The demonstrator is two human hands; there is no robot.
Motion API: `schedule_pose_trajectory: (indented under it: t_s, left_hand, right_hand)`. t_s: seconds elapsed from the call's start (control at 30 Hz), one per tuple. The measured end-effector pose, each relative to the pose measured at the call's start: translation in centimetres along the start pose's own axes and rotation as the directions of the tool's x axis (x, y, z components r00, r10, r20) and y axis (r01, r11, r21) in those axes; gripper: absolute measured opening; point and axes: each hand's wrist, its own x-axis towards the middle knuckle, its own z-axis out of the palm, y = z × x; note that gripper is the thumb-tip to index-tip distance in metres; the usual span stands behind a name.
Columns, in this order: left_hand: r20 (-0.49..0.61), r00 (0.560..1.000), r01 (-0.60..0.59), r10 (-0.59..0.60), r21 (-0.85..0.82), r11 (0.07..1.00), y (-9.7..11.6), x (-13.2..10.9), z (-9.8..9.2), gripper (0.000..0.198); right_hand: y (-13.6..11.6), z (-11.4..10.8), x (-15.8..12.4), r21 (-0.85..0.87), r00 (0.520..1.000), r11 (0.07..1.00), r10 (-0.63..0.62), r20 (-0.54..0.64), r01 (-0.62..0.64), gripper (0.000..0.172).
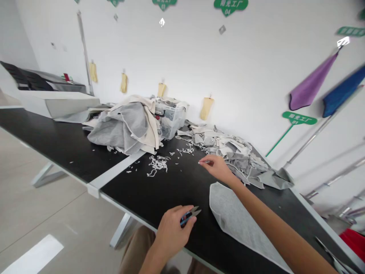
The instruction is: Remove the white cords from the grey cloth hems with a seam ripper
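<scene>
My left hand (172,230), low and near the table's front edge, is closed around blue-handled thread snips (190,216) with the blades pointing right. Farther out over the black table, my right hand (216,167) pinches a tiny white bit, seemingly a thread scrap (199,163). Under my right forearm lies a grey cloth (236,217) with pale edging, partly hidden by the arm. White thread scraps (158,163) are scattered on the tabletop to the left of my right hand.
A heap of grey and white cloths (228,144) lies behind my right hand. Farther left are a large cloth pile (125,123) and a clear plastic bin (172,121) of cloths. Scissors (327,249) rest at the right. Yellow gloves (207,108) hang on the wall.
</scene>
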Motion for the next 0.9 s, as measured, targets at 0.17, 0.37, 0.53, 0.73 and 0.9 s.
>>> schedule_pose_trajectory:
  t_s: [0.17,0.37,0.53,0.73,0.9]
  left_hand:
    - [0.052,0.998,0.028,-0.025,-0.057,0.998,-0.9,-0.4,-0.7,0.029]
    - [0.122,0.992,-0.021,0.025,-0.035,0.999,-0.6,-0.3,-1.7,0.031]
    - [0.109,0.994,-0.030,0.032,-0.018,0.999,-1.0,-0.6,-1.7,0.035]
    - [0.099,0.993,-0.068,0.065,0.025,0.997,-1.1,-0.7,-1.4,0.035]
    - [0.068,0.995,-0.084,0.079,0.080,0.993,-1.1,-0.7,-1.1,0.032]
  right_hand:
    - [-2.7,7.4,6.5,-0.033,0.977,0.992,-0.113,0.180,0.121,0.013]
    - [-3.9,13.3,11.1,-0.070,0.891,0.974,-0.166,0.421,0.215,0.024]
    - [-4.2,14.0,12.4,-0.055,0.816,0.963,-0.191,0.545,0.262,0.059]
    - [-4.9,12.9,12.3,-0.052,0.803,0.950,-0.230,0.550,0.308,0.050]
    - [-5.5,14.3,13.1,-0.289,0.822,0.864,-0.215,0.527,0.411,0.025]
